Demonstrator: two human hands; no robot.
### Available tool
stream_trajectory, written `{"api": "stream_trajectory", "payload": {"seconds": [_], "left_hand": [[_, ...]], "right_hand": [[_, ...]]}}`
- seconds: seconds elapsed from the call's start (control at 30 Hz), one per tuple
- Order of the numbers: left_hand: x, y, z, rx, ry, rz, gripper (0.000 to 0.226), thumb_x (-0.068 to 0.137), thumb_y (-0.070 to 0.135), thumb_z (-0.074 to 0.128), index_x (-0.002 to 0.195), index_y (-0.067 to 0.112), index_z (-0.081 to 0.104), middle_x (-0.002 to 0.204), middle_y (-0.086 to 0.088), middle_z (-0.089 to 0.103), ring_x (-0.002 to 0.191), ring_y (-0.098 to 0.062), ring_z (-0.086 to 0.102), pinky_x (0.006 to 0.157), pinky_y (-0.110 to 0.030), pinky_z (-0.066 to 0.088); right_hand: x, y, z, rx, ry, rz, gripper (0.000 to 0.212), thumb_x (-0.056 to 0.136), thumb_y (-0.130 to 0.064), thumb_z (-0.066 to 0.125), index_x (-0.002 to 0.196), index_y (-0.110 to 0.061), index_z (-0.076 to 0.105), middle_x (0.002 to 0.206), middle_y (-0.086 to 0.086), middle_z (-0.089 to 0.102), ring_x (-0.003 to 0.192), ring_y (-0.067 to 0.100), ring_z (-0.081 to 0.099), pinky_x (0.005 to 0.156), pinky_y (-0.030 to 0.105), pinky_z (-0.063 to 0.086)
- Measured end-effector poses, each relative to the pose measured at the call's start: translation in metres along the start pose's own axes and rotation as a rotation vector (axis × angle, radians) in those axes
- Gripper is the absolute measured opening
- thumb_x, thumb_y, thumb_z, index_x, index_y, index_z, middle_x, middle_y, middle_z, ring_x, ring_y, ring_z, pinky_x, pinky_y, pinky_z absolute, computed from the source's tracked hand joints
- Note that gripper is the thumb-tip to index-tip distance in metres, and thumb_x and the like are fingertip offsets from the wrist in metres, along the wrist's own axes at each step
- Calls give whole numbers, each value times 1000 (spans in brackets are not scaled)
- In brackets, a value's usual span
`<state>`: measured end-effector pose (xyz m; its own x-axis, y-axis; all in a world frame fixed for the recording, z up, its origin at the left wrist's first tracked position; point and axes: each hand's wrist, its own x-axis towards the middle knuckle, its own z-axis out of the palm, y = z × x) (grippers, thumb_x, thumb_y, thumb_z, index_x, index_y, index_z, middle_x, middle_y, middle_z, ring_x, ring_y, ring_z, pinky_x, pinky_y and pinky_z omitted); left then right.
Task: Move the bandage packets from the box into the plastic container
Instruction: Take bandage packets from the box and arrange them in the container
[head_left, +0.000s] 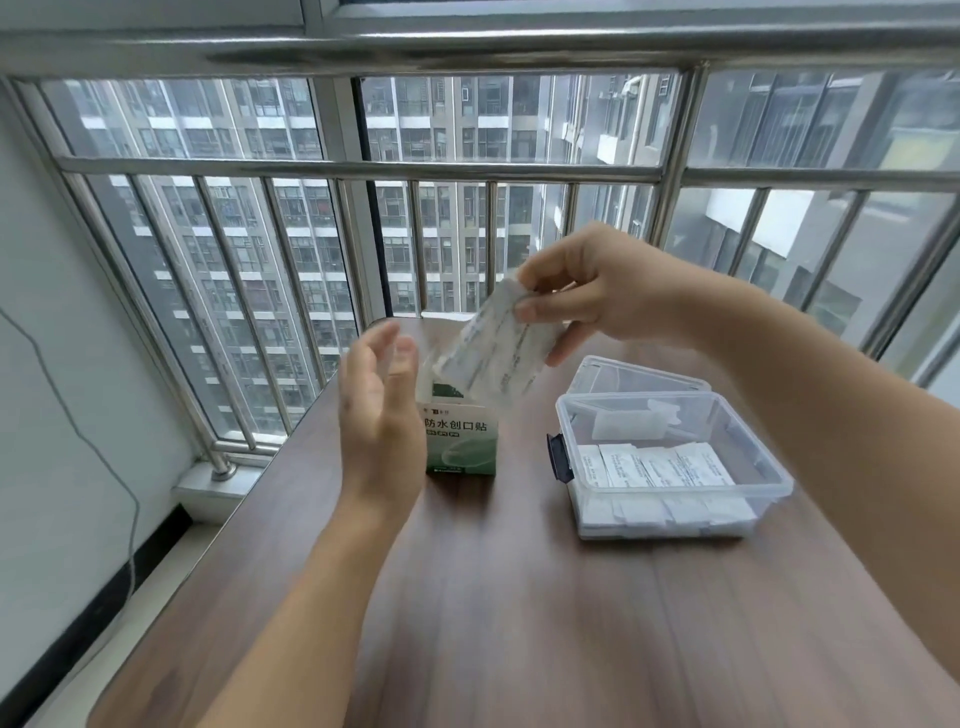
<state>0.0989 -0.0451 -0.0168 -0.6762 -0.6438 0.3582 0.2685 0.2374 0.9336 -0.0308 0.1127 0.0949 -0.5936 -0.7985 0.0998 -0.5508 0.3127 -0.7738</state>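
Note:
A small green and white bandage box (460, 439) stands upright on the brown wooden table (519, 597), its top open. My right hand (597, 291) pinches a bunch of white bandage packets (493, 353) in the air above the box. My left hand (376, 410) hovers just left of the box with fingers straight and apart, holding nothing. To the right stands a clear plastic container (670, 467) with several white packets lying inside it.
The container's clear lid (634, 376) lies behind it. A black clip (560, 457) sits on the container's left side. A metal window railing (363, 169) runs along the table's far edge. A thin cable (104, 457) hangs on the left wall.

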Motion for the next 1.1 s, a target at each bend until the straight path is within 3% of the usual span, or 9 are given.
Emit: {"api": "stream_trajectory", "payload": {"seconds": [0.1,0.23,0.33,0.43,0.57,0.8,0.97,1.03,1.1], "left_hand": [[-11,35,0,-101,-180,-2,53,86,55,53,126,21,60,118,8,66,112,-10,64,91,-27,52],[-24,55,8,-86,-555,-462,50,89,63,56,118,25,69,116,-10,73,107,-27,71,86,-49,59],[-34,55,11,-340,-747,-737,65,98,63,37,128,12,65,116,-25,70,101,-37,71,65,-41,64],[-43,44,22,-469,-758,-782,79,97,68,30,130,4,62,98,-20,69,82,-29,68,51,-30,59],[-52,35,40,-511,-666,-754,62,101,61,34,122,13,68,85,-12,62,62,-21,58,40,-24,45],[-59,35,61,-509,-586,-763,39,104,41,45,113,13,70,86,-7,63,57,-17,54,37,-22,39],[-59,40,75,-527,-626,-776,53,101,60,38,112,20,72,83,-2,64,58,-12,55,40,-21,40],[-57,43,81,-517,-613,-812,64,97,69,33,109,22,75,89,-3,68,79,-17,62,54,-27,51],[-54,45,89,-512,-601,-828,60,100,64,34,107,23,78,107,-7,71,105,-26,63,79,-40,53]], "right_hand": [[-19,6,3,52,-135,-64,13,94,-4,64,103,0,73,96,9,77,86,19,76,69,29,62],[-38,14,13,53,-73,-135,14,96,-4,63,105,-1,73,99,12,76,90,25,75,72,33,61],[-52,24,25,53,49,-143,20,93,1,66,111,-7,71,95,13,75,80,22,74,68,36,61],[-66,34,40,95,166,-124,34,89,3,70,119,-13,67,96,12,71,84,32,69,68,43,63],[-81,43,49,-1,285,-103,51,87,0,73,132,-22,60,112,-4,64,99,11,64,78,24,58],[-99,44,56,-26,456,-103,69,83,-5,70,144,-28,48,127,-8,62,112,6,58,86,26,54],[-109,45,56,-73,310,-70,86,81,-20,77,155,-30,33,148,-14,48,129,0,48,103,21,45],[-113,45,51,-113,196,-37,101,78,-28,83,159,-31,23,156,-17,35,138,-3,38,112,23,39],[-115,46,44,-129,131,-16,116,71,-33,89,160,-29,16,159,-17,28,144,-1,30,117,29,36]]}}
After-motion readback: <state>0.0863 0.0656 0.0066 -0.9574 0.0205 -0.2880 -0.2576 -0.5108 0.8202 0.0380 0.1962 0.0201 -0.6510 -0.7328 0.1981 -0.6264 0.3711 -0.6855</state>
